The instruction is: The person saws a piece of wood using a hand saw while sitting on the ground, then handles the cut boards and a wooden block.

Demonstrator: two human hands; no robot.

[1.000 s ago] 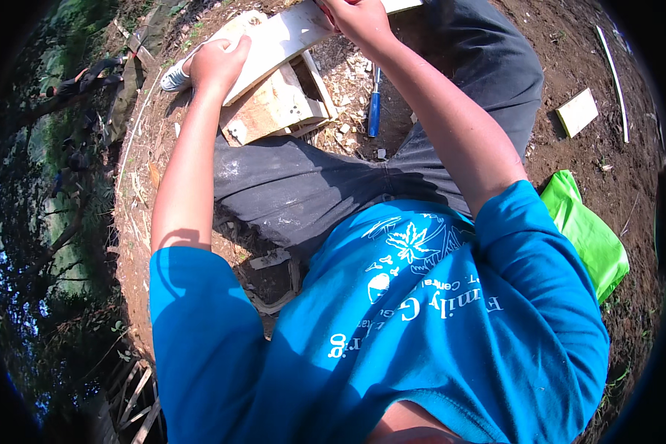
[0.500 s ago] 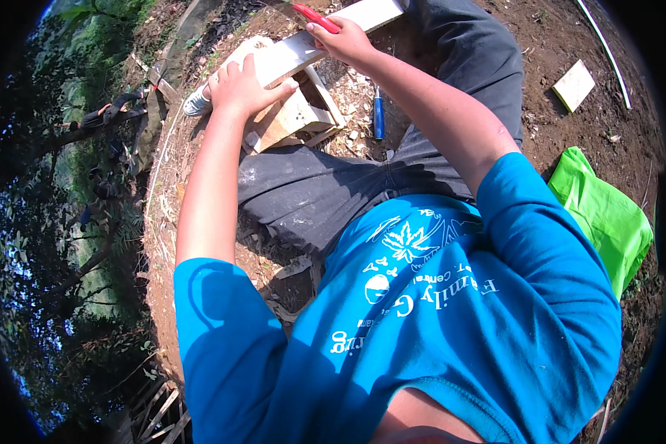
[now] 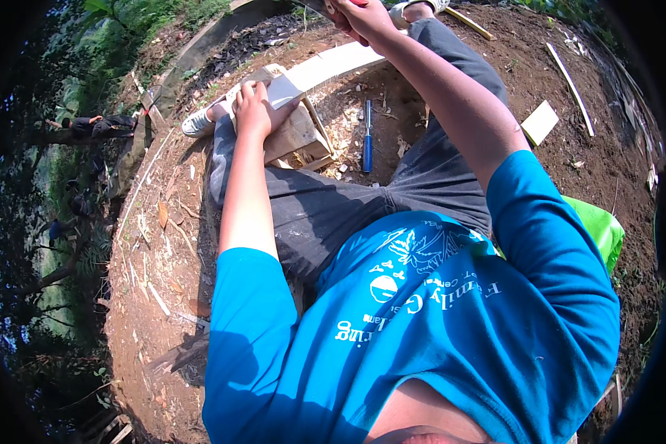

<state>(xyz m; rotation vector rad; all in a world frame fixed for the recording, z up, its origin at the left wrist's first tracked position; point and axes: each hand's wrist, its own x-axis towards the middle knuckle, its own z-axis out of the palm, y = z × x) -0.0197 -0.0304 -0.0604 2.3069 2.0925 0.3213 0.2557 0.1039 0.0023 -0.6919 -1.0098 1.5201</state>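
While the person sits on bare earth with legs stretched toward twelve o'clock, the left hand [image 3: 255, 111] lies palm-down with fingers spread on a pale wooden plank [image 3: 325, 68], pressing it where it rests across a small wooden block stand [image 3: 297, 137]. The plank runs from the hand toward one o'clock, over the dark trousers. At twelve o'clock, right at the upper rim of the view, the right hand [image 3: 362, 16] is closed in a fist around a red-handled tool [image 3: 357, 3]; only a sliver of the handle shows, so the tool's kind cannot be told. A blue-handled chisel [image 3: 367, 135] lies on the ground between the legs, just to the three o'clock side of the stand, among wood shavings. A white shoe [image 3: 198, 122] sits at the nine o'clock side of the left hand. Farther out toward two o'clock a small pale board offcut [image 3: 540, 121] lies on the soil, and a green bag [image 3: 598, 231] sits at three o'clock beside the person's right arm.
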